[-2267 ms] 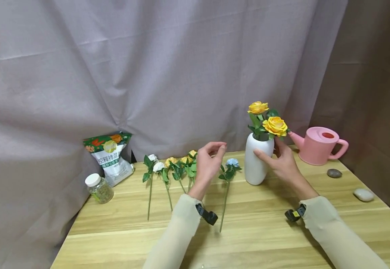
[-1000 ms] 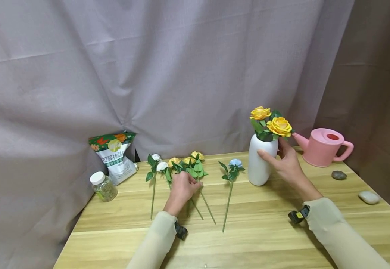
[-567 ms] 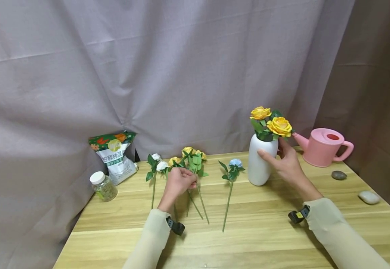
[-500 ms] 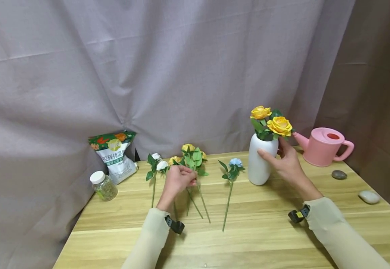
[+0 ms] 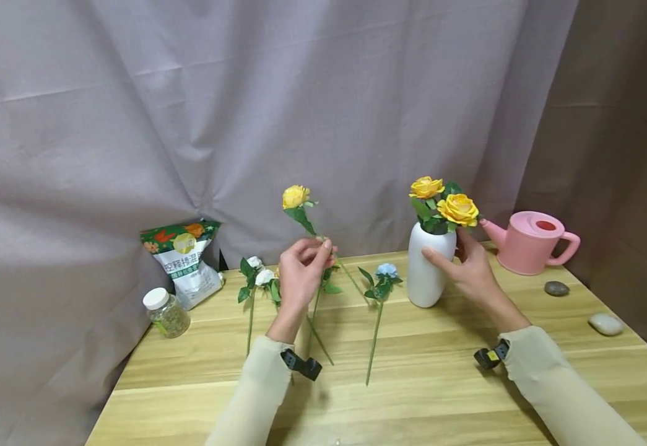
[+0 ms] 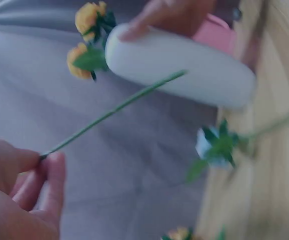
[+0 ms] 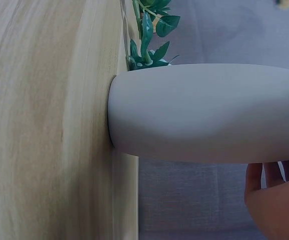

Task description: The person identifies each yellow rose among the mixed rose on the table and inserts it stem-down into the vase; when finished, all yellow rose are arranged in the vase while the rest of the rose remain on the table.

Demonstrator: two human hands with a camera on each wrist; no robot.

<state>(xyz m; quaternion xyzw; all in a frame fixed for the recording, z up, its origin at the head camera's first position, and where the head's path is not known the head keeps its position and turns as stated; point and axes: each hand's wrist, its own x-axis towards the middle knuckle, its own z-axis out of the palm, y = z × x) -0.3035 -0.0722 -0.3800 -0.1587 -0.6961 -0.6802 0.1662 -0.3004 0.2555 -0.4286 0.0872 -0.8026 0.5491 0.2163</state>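
My left hand (image 5: 302, 272) pinches the green stem of a yellow rose (image 5: 296, 197) between thumb and fingers, up off the table. The bloom leans up to the left, and the stem (image 6: 117, 109) slants down to the right, its end short of the vase in the head view. My right hand (image 5: 472, 272) grips the upper part of a white vase (image 5: 426, 272), thumb in front and fingers behind. The vase stands upright on the table with two yellow roses (image 5: 457, 210) in it. A blue rose (image 5: 387, 271) lies between the left hand and the vase.
White roses (image 5: 264, 277) and other stems lie left of the vase, partly behind my left hand. A jar (image 5: 168, 314) and a printed bag (image 5: 188, 266) stand far left. A pink watering can (image 5: 529, 243) and two stones (image 5: 605, 324) are at right.
My left hand went down to the flowers, took one yellow rose by its stem and raised it off the table. The right hand still holds the vase in place.
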